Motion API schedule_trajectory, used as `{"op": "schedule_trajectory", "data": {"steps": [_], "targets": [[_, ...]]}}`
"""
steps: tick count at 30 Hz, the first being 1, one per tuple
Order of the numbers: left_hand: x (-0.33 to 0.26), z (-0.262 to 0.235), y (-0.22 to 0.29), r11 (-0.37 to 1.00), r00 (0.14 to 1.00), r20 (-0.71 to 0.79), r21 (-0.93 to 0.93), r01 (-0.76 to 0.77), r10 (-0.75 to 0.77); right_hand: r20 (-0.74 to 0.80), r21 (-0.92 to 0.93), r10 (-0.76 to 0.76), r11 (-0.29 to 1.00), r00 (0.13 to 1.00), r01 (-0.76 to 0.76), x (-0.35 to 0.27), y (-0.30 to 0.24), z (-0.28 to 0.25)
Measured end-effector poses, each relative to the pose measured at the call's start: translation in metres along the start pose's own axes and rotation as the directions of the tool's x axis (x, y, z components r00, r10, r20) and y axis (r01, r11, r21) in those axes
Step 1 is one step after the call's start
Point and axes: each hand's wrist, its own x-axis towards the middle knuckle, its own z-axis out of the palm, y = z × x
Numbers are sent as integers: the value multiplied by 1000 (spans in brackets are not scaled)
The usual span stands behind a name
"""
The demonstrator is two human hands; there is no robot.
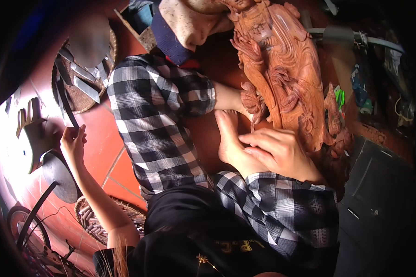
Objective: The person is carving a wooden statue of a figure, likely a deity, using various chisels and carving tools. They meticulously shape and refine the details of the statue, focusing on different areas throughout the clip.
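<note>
My left hand (72, 144) is raised at the left, its fingers closed round the lower end of a dark, narrow strip (68, 107). The strip runs up beside a round woven basket (55, 85) holding several flat blades (86, 88); its exact kind cannot be made out. My right hand (278, 151) rests over my bare ankle and foot (229, 136), fingers loosely bent and apart, holding nothing. Just beyond it lies a large reddish-brown carved wooden statue (289, 69) of a robed figure. Carved flowers and folds show on it, and its head is cut off by the upper edge.
A second woven basket (85, 203) with many small rod-like pieces sits by my left elbow. Left of it are a grey disc (60, 177) and a dark curved bar (36, 213). Beige and navy cloth (171, 39) lies beyond my knee. A dark panel (379, 198) is at the right.
</note>
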Motion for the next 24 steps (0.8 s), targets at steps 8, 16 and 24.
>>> {"op": "schedule_trajectory", "data": {"steps": [8, 16, 24], "targets": [[-143, 147, 232, 389, 455, -137, -339, -856, 880, -207, 320, 29, 946, 978, 40, 21, -18, -16], [-176, 209, 268, 274, 406, -189, -488, -829, 894, -457, -134, -108, 990, 883, 52, -8, 4, -15], [-178, 226, 258, 346, 449, -76, -528, -776, 890, -391, -287, -263, 945, 882, 154, 3, 30, -14]]}}
